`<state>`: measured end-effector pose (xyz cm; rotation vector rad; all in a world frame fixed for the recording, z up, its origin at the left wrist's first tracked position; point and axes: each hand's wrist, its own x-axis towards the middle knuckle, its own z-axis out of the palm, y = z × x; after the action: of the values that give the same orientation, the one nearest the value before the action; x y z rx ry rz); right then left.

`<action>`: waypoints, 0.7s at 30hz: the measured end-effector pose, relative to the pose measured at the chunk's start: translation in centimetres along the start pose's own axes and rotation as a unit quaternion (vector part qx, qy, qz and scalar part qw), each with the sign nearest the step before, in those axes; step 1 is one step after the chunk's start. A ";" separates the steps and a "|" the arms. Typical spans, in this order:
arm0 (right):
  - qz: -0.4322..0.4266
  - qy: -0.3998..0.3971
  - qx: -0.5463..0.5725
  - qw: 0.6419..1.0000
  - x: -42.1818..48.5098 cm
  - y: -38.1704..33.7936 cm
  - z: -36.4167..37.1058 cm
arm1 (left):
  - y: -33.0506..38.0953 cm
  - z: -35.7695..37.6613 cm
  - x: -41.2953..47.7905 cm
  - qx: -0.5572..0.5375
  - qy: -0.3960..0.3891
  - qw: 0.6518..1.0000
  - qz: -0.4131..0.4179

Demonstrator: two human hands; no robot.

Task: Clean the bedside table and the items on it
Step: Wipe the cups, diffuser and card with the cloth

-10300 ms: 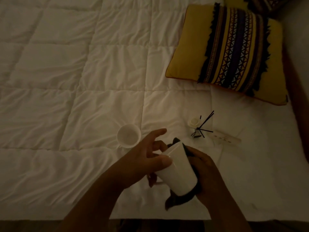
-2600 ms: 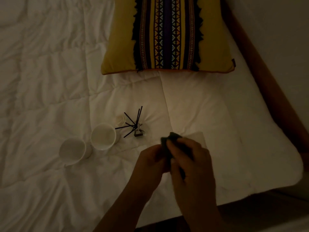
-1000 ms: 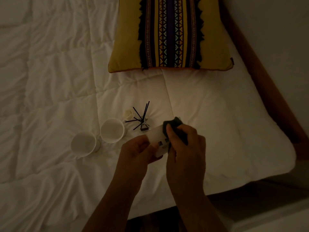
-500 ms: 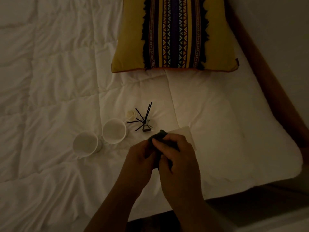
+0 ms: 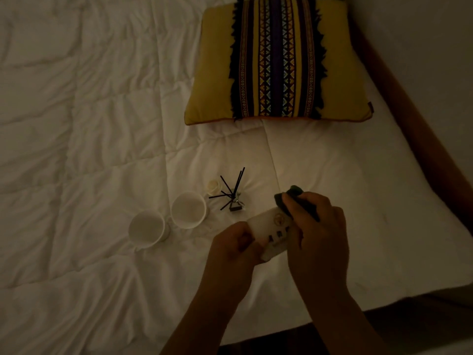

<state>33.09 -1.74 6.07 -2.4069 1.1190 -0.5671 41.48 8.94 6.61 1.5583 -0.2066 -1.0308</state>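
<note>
My left hand [image 5: 234, 245] grips the near end of a small white card-like sign [image 5: 272, 230] with dark printed marks, held above the white bed cover. My right hand [image 5: 318, 234] holds a dark cloth [image 5: 288, 198] bunched in its fingers and presses it on the sign's far end. On the cover to the left stand two white mugs [image 5: 147, 229] [image 5: 189, 209], upright and side by side. Behind them is a small reed diffuser [image 5: 233, 198] with black sticks, and a little cream flower [image 5: 213, 187] beside it.
A yellow cushion [image 5: 279, 62] with a dark patterned stripe lies at the head of the bed. The wooden bed frame [image 5: 419, 139] runs down the right side against a pale wall. The quilted white cover [image 5: 84, 139] spreads to the left.
The cloth has slid from the sign's near part out to its far end, uncovering the printed face. Earlier I was wiping a mug, which now stands beside the other.
</note>
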 end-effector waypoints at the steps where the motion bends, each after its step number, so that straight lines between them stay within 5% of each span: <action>1: -0.001 -0.001 -0.006 1.000 0.1 0.6 0.1 | -0.3 -0.1 -0.1 -0.005 0.008 1.000 -0.005; 6: 0.067 0.016 0.048 0.996 0.5 4.4 0.3 | -1.6 0.1 1.0 -0.001 0.015 0.999 -0.031; 11: 0.164 0.019 0.121 0.979 -1.3 7.4 -0.9 | -3.1 1.5 5.6 0.123 0.049 0.991 0.005; 21: 0.294 -0.066 0.250 0.920 -5.5 8.1 -1.0 | -5.5 2.9 14.1 0.161 0.117 0.977 0.076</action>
<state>24.32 -2.37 1.54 -1.5481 1.3567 -0.4093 45.62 -0.60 -4.79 1.9092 -0.3370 -0.7094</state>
